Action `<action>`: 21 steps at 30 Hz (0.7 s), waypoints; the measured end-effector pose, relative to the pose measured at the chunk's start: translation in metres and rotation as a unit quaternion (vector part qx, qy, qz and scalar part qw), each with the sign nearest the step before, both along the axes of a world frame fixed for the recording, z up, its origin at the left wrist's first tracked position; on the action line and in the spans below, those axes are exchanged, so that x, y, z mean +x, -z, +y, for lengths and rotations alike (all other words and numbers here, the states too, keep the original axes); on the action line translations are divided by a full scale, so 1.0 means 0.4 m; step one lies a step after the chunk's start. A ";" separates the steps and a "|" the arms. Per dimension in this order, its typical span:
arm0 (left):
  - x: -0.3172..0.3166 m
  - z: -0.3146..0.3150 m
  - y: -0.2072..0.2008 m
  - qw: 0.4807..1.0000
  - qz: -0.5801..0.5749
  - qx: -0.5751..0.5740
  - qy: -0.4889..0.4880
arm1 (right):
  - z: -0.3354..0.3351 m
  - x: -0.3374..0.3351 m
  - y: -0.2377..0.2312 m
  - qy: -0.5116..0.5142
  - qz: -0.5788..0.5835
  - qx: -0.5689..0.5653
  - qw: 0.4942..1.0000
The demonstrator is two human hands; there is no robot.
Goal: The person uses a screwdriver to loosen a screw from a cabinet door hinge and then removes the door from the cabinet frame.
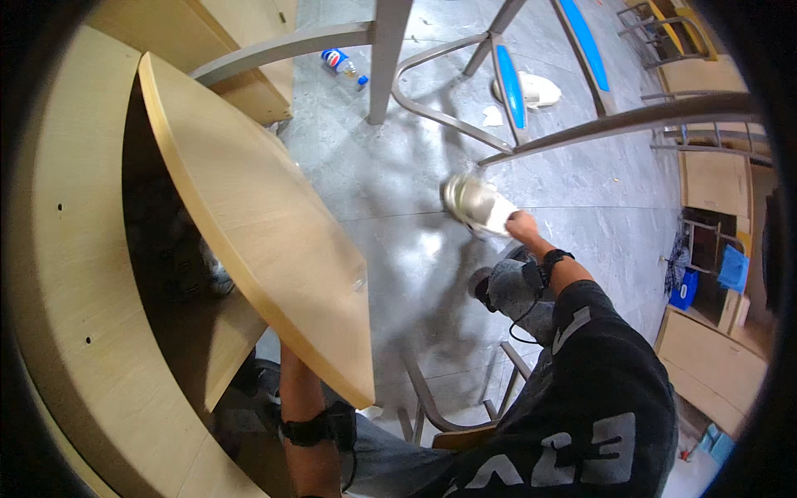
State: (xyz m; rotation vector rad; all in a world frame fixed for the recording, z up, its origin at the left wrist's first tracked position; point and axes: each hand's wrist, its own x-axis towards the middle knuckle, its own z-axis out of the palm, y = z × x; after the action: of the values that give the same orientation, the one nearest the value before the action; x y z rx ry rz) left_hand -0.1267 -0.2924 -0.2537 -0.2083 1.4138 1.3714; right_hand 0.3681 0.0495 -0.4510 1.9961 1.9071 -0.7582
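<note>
Right hand (522,224) grips white sneaker (481,203) by near end | sneaker is ahead-left of that hand, long axis running away, over floor (610,184) | left hand: hidden behind cabinet door (257,224), grip unreadable

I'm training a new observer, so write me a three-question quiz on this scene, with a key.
1. What is the right hand holding?
2. True or false: the plastic bottle with the blue cap is standing upright.
3. Fill in: the left hand is hidden behind the light wooden ____.

Key:
1. A white shoe, blurred in the picture.
2. False; it lies on its side.
3. Cabinet door.
</note>
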 end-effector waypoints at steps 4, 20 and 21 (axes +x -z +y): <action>0.029 0.035 0.044 0.999 -0.027 0.021 0.020 | 0.147 0.349 -0.091 0.370 0.205 0.223 0.878; -0.024 0.001 -0.005 0.999 0.004 -0.030 0.037 | -0.025 0.073 -0.094 0.069 -0.056 -0.194 0.977; -0.027 -0.009 -0.012 0.999 0.008 -0.037 0.035 | -0.035 0.056 -0.097 -0.029 -0.093 -0.159 0.982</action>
State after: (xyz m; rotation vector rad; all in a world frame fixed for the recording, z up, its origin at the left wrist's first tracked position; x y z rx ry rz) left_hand -0.1375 -0.2961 -0.2487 -0.1950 1.4735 1.2665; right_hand 0.3905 0.0353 -0.4123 1.7427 1.6170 -0.7736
